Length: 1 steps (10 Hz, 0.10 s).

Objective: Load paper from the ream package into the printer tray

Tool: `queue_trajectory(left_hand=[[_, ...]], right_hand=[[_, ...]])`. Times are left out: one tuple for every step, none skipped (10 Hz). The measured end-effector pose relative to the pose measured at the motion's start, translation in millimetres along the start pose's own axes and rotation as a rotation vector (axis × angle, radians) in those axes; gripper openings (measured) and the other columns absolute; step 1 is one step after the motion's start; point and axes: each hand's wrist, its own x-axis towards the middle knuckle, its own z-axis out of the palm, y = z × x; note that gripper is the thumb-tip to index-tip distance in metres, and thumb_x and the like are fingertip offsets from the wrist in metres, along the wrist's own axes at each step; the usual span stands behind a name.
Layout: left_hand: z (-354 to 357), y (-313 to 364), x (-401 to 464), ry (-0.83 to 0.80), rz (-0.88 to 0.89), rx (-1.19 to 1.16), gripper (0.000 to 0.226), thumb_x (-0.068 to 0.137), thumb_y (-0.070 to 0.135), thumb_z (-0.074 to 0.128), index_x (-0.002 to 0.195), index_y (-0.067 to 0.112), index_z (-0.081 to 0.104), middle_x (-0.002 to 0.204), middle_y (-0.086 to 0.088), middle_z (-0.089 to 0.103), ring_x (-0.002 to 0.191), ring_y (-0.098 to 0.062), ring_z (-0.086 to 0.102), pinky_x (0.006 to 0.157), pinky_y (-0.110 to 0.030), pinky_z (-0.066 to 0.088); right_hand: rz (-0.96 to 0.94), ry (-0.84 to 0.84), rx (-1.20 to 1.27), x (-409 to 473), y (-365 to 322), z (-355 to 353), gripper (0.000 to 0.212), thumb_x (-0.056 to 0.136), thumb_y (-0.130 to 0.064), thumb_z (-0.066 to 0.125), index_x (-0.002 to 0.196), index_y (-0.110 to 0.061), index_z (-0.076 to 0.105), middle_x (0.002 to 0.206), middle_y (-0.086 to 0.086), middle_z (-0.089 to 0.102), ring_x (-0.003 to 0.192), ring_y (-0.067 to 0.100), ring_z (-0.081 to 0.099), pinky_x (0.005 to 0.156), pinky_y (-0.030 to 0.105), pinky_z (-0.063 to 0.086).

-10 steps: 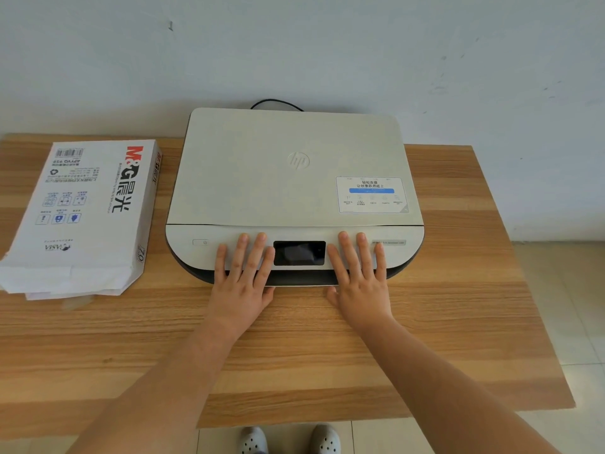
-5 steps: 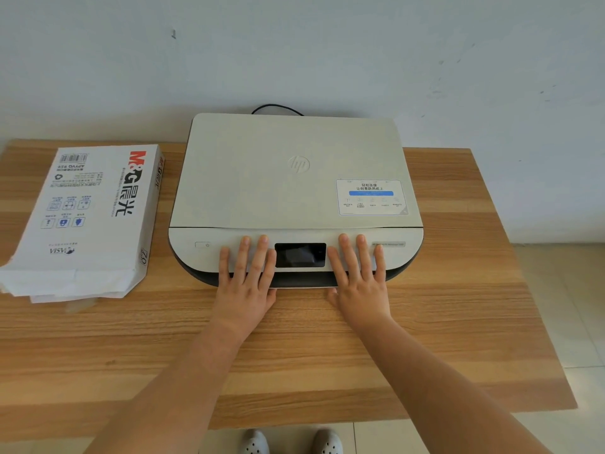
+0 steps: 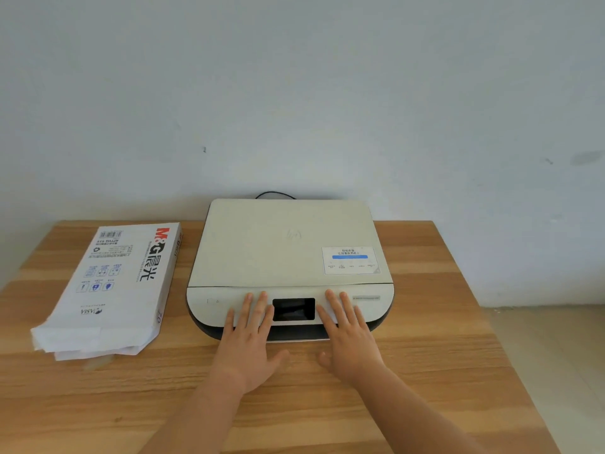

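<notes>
Both hands lie flat and spread on the front panel of the printer (image 3: 291,257), holding nothing: the left hand (image 3: 250,342) just left of the dark screen (image 3: 293,309), the right hand (image 3: 348,335) just right of it, fingertips on the pale panel and palms hanging past the front lip over the table (image 3: 425,371). Compared with a second ago the hands have barely shifted on the panel; what changed is the view, which has tipped up so that far more wall shows above the printer and the forearms run out at the bottom edge. The thumbs now seem to hang a little lower below the lip, near the dark band under the panel, though whether they touch it cannot be told. So the task looks to be at its very start: no tray is pulled out and no paper is in hand. The ream (image 3: 114,283) lies well off to the left of the left hand, flat on the table, its near end torn open and crumpled with sheet edges showing. The next move probably calls for hooking fingers under the front lip between the hands to draw the tray out, and only then reaching left for the sheets. A cable (image 3: 275,194) loops behind the printer, clear of both hands.
</notes>
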Motion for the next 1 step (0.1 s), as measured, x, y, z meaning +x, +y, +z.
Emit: queue_trajectory(left_hand=[[-17.0, 5.9, -11.7, -0.088, 0.003, -0.120, 0.094, 0.075, 0.083, 0.010, 0.150, 0.030, -0.008, 0.153, 0.006, -0.033, 0.140, -0.017, -0.030, 0.118, -0.048, -0.007]], right_hand=[[-0.001, -0.064, 0.114, -17.6, -6.2, -18.6, 0.084, 0.089, -0.053, 0.043, 0.153, -0.025, -0.005, 0.153, -0.002, -0.032, 0.141, 0.022, -0.033, 0.121, 0.045, -0.005]])
